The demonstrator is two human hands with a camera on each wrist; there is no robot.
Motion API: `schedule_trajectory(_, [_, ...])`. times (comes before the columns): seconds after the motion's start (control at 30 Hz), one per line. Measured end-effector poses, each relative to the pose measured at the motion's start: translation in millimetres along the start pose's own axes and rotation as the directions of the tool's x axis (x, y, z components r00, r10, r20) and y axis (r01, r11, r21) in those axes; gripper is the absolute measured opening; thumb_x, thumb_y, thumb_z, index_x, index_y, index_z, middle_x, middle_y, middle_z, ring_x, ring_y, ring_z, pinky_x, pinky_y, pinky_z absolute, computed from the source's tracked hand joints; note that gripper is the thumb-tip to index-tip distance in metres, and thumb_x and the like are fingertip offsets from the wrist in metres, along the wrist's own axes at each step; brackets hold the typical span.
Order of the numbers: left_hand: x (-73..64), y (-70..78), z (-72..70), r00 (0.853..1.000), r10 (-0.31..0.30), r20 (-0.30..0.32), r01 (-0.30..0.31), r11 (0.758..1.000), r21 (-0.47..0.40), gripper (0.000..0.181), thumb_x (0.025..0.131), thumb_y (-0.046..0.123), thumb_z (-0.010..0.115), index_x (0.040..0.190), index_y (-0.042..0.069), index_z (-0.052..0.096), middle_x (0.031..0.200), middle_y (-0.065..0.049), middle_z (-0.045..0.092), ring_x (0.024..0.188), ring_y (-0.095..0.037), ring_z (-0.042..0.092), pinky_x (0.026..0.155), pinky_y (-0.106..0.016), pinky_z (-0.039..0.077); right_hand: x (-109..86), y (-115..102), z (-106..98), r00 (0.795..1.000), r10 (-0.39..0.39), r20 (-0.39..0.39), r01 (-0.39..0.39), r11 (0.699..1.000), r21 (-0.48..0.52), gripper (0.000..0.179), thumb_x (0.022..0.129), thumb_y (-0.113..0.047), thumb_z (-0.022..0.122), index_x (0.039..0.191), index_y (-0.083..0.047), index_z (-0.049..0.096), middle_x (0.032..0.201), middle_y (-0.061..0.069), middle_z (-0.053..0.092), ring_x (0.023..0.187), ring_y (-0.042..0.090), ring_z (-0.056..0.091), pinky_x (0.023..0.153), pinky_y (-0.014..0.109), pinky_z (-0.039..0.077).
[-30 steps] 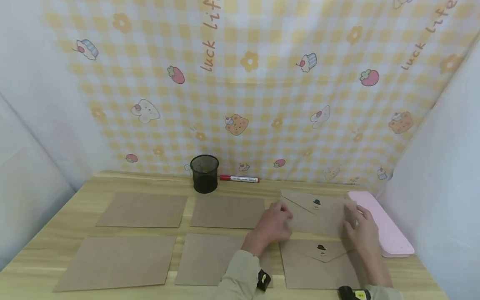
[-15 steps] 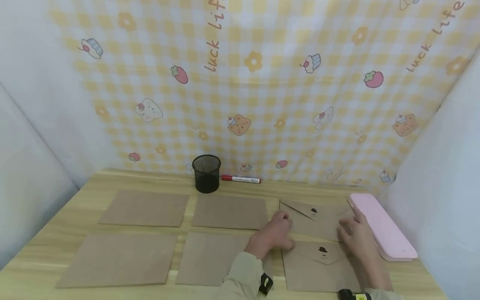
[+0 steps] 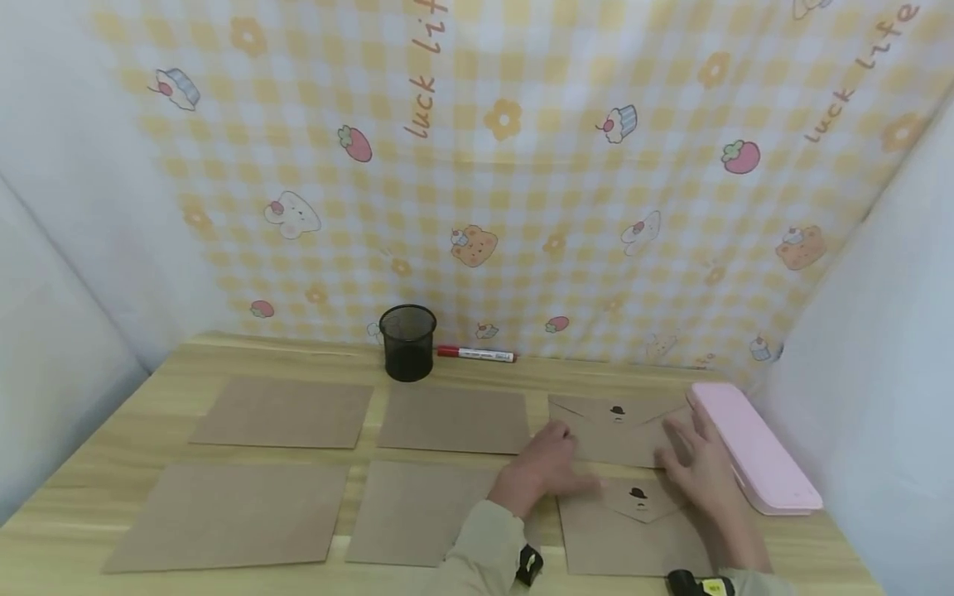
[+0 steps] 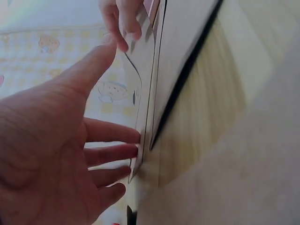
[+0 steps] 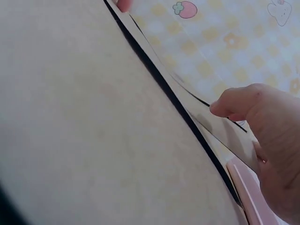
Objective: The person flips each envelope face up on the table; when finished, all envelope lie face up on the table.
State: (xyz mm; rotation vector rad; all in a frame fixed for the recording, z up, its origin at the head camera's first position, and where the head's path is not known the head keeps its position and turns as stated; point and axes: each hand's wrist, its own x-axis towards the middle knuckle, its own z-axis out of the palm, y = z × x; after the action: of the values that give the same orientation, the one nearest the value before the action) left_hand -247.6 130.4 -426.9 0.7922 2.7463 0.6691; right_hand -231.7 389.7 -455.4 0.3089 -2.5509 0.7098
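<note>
A brown kraft envelope, flap side up with a small hat print, lies at the back right of the table. My left hand is at its left edge; in the left wrist view the fingers of that hand are extended and touch the envelope's end. At the right edge is my right hand, fingers spread and fingertips at the paper; its thumb shows over the flap in the right wrist view. Just in front lies a second flap-up envelope, partly under both hands.
Several plain-side-up envelopes lie leftward in two rows, including one at the front left and one at the back left. A black mesh cup and a red-capped marker stand behind. A pink case borders the right side.
The back right envelope has come slightly nearer and to the left, and its flap lies flatter. My left thumb has swung right over the front envelope; my right fingers have spread.
</note>
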Motion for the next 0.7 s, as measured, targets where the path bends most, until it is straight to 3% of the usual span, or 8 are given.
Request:
schedule_trajectory(0.13, [-3.2,5.0,-1.4,1.0,-0.012,0.01,0.012,1.0,0.027,0.068,0.083,0.052,0.063,0.128,0.003,0.053,0.133,-0.005,0.044,0.118,-0.018,0.045,0.098,-0.026,0.037,-1.2,-0.5,-1.2,0.996,0.041,0.075,-0.038,0.998,-0.041,0.04,0.076,-0.006,0.071,0.109,0.013,0.057,0.13,0.039,0.034,0.112,0.06,0.034,0.088,0.068,0.03])
schedule_trajectory(0.3, [-6.5,7.1,-3.4,1.0,-0.011,-0.016,0.012,0.997,0.081,0.057,0.088,0.043,0.06,0.125,0.001,0.055,0.129,-0.006,0.046,0.116,-0.019,0.046,0.099,-0.027,0.036,-0.5,-5.0,-1.1,0.986,0.079,0.147,-0.063,0.992,-0.112,0.038,0.08,-0.014,0.071,0.106,0.011,0.06,0.117,0.038,0.046,0.108,0.056,0.042,0.089,0.065,0.032])
schedule_trajectory(0.47, [-7.8,6.6,-3.7,0.999,0.005,-0.049,0.001,0.992,0.125,0.051,0.089,0.042,0.057,0.119,0.001,0.059,0.124,-0.005,0.049,0.115,-0.016,0.045,0.102,-0.028,0.032,2.0,-8.3,-0.5,0.978,0.075,0.196,-0.041,0.984,-0.172,0.042,0.082,-0.021,0.069,0.108,0.01,0.06,0.115,0.039,0.049,0.107,0.055,0.043,0.091,0.063,0.031])
schedule_trajectory(0.7, [-6.5,5.5,-1.9,0.998,0.017,-0.063,-0.011,0.995,0.098,0.043,0.092,0.038,0.054,0.114,0.002,0.061,0.13,-0.004,0.049,0.123,-0.017,0.043,0.107,-0.031,0.026,2.4,-4.4,-3.3,0.97,0.092,0.227,-0.048,0.98,-0.191,0.047,0.085,-0.025,0.067,0.113,0.011,0.056,0.117,0.038,0.048,0.11,0.055,0.041,0.093,0.063,0.028])
